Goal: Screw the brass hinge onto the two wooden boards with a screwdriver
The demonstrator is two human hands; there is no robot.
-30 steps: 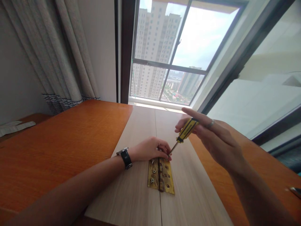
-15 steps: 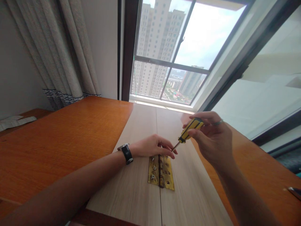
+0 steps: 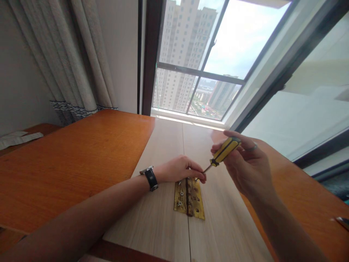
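My right hand (image 3: 249, 169) grips a yellow-and-black screwdriver (image 3: 225, 151) by its handle, fingers and thumb bent around it. The shaft slants down to the left, its tip reaching the fingertips of my left hand (image 3: 181, 169). Those fingers are pinched together over the far end of a brass hinge (image 3: 200, 206), around a small screw (image 3: 196, 179) that they largely cover. The hinge lies unfolded across the seam of two pale wooden boards (image 3: 152, 211). Several screws sit in its left leaf; open holes show in the right leaf.
Beneath the boards is an orange-brown wooden table (image 3: 81, 156). A window (image 3: 200, 72) stands behind it, with a grey curtain (image 3: 89, 54) at the left. A dark pointed object (image 3: 342, 222) lies at the right edge. A black-strapped watch (image 3: 150, 178) is on my left wrist.
My right hand has shifted slightly right with the screwdriver and turned its grip on the handle. The left fingers have drawn closer together at the tip. The view has moved a little.
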